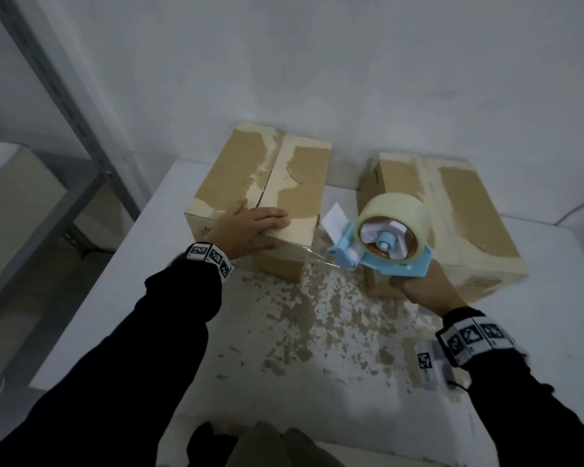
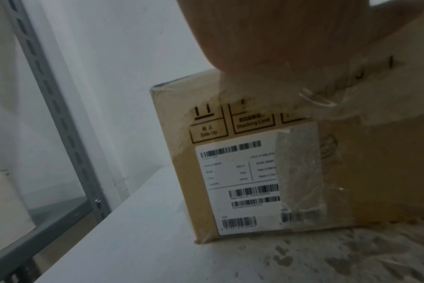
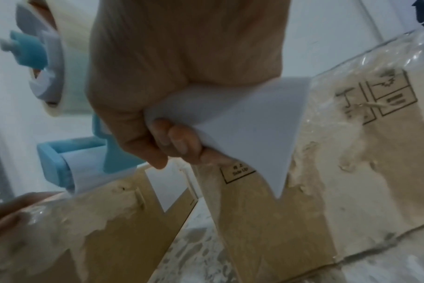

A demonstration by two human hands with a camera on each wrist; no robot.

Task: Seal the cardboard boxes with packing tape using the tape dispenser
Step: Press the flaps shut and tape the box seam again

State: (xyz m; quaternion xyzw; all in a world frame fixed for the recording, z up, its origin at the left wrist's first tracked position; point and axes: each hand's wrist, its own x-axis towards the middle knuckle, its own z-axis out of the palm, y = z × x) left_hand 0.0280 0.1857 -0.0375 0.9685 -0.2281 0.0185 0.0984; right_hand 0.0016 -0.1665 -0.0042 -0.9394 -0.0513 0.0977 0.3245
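Two cardboard boxes stand on the white table. My left hand [image 1: 250, 227] lies flat with straight fingers on the near top edge of the left box [image 1: 260, 183], thumb down its front face [image 2: 230, 172]. My right hand [image 1: 418, 288] grips the handle of a light blue tape dispenser [image 1: 385, 247] carrying a roll of clear tape [image 1: 395, 214]. A clear strip of tape [image 1: 314, 259] stretches from the dispenser's roller to the left box's near right corner. The dispenser hangs between the boxes, in front of the right box [image 1: 459, 224]. The wrist view shows the fingers [image 3: 162, 141] curled round the handle.
The table [image 1: 169, 298] is white with peeled brown patches in the middle. A grey metal shelf frame [image 1: 81, 136] stands at left with another box on it. A small tagged white card [image 1: 429, 365] lies near my right wrist. The wall is right behind the boxes.
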